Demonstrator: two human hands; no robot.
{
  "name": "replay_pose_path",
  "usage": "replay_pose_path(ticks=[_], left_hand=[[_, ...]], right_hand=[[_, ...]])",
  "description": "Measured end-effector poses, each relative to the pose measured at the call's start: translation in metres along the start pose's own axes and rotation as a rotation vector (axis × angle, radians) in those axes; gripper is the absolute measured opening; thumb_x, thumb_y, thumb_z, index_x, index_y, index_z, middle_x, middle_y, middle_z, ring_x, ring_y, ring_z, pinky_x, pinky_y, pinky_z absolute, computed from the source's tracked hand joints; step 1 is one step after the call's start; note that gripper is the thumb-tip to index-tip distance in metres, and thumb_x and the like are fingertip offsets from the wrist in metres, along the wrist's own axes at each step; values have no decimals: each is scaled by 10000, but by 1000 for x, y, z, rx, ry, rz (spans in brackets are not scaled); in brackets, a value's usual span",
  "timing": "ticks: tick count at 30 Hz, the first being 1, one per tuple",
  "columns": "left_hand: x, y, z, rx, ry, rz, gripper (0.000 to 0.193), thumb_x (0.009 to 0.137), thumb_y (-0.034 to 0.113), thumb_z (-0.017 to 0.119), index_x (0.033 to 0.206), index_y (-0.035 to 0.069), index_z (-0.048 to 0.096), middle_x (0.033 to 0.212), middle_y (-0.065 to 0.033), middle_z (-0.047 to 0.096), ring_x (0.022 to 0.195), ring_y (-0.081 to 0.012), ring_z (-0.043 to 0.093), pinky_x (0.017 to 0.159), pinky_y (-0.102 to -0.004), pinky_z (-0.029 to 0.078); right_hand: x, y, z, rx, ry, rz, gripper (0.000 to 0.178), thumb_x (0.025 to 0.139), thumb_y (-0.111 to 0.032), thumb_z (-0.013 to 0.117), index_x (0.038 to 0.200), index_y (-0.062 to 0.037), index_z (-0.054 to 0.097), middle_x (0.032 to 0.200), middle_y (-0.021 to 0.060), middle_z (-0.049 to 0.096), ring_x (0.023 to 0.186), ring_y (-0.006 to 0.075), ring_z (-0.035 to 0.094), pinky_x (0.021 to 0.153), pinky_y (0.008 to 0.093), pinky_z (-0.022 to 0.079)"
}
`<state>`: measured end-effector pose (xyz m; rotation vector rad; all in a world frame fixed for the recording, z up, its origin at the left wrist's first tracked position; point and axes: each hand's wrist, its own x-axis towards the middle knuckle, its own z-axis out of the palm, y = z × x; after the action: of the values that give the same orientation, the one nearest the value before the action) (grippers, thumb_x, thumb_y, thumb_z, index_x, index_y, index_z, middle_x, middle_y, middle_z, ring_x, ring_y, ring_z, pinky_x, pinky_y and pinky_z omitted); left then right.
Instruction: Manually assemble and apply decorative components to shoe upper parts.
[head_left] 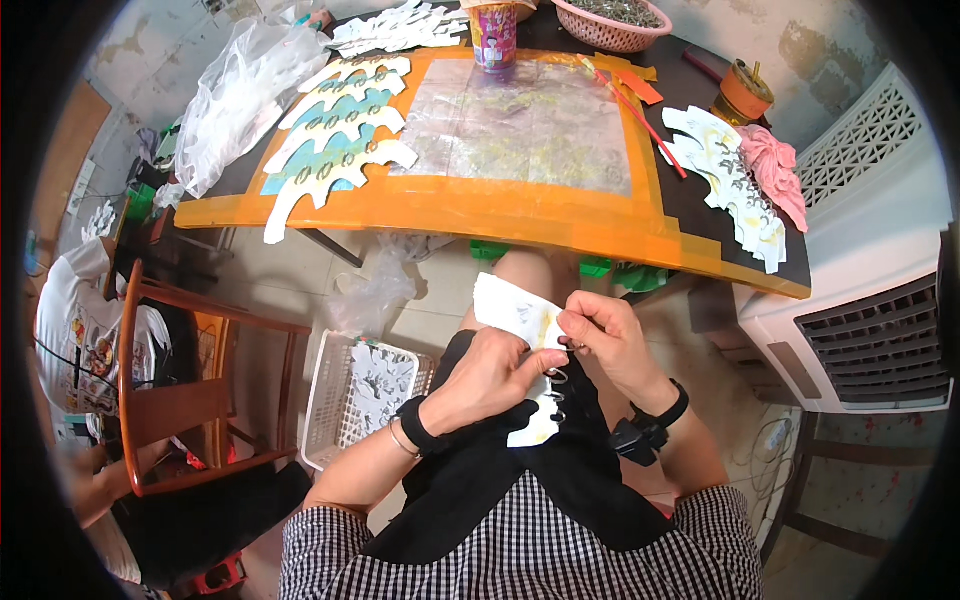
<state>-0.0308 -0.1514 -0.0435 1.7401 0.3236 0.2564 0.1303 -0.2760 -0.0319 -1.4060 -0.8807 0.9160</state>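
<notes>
Above my lap, my left hand [488, 368] is closed around a white scalloped cut-out piece [512, 308] with yellowish smears. Its upper part sticks up past my fingers, and its lower end hangs over my black clothing. Metal rings [557, 377] sit along its notched edge. My right hand [610, 330] is closed in a pinch at the right edge of the piece, close to my left thumb. A small dark bit shows under the right fingertips, too small to name. The palms hide the middle of the piece.
The table [480, 205] is edged with orange tape. On it are ringed cut-outs [340, 170], more white pieces [730, 185], a printed cup [494, 38] and a pink basket [612, 30] of small metal parts. A white crate [325, 400] stands left; a person [75, 330] sits beyond a chair [175, 415].
</notes>
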Motion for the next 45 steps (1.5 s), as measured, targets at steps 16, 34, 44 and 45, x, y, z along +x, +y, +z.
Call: replay_pose_path(ticks=[16,34,44,45], left_hand=[[7,-35,6,-555,-8,-126,359,1104,350,539,1206,61,726,802,105,556,651,3,358,563,-193,284],[13,-39,-3,-421,242,-262,277,1032,315,679,1004,50,751,864,40,655,705,-25,552,608,-207,453],[10,3,15,-752,407,-111,266,1034,302,673,1064,43,727,976,-3,714,792,-50,618,673,-232,471],[11,1,17,-753,405,-111,266,1034,302,673,1064,43,727,976,-3,714,792,-50,618,673,-232,471]], right_hand=[[18,8,-6,607,-102,391,185,1027,-259,612,939,-97,637,804,-41,577,620,48,474,564,204,375],[-1,27,1,49,-194,166,178,991,-146,714,1003,29,681,924,2,689,821,39,569,711,236,482],[-4,8,29,-202,161,-343,205,881,-50,736,788,34,574,723,85,537,627,167,502,584,315,395],[-2,10,31,-203,163,-343,205,881,-50,736,788,34,574,723,85,537,627,167,502,584,315,395]])
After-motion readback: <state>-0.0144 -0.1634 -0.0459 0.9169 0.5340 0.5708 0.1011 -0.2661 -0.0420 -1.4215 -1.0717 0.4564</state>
